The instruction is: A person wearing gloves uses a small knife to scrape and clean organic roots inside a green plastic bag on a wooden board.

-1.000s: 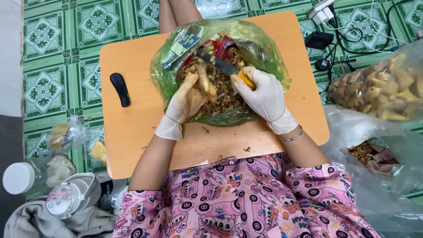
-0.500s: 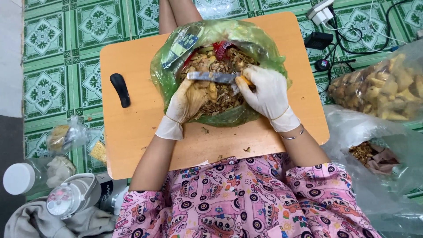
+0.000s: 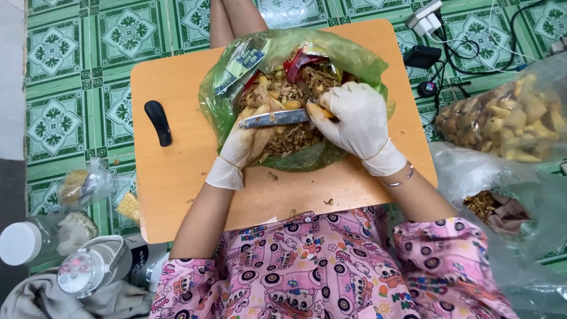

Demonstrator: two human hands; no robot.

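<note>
Black handle (image 3: 157, 122) lies near tabletop (image 3: 177, 177) left edge, well apart from hands. Green bag (image 3: 354, 62) at far-edge centre holds brown peelings w/ wrappers. Clear bag of yellow pieces (image 3: 508, 118) off the right edge. Left hand (image 3: 248, 145) fingers wrap a pale root, prob. ginger. Right hand (image 3: 354, 118) fingers grip knife (image 3: 274, 119); blade now flatter vs 1 s ago.

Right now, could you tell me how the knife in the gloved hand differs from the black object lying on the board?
The knife is gripped in the right hand over the green bag; the black object lies untouched on the bare board. The knife shows a shiny metal blade lying crosswise; the black object is matte and lies lengthwise. Both are slim.
</note>
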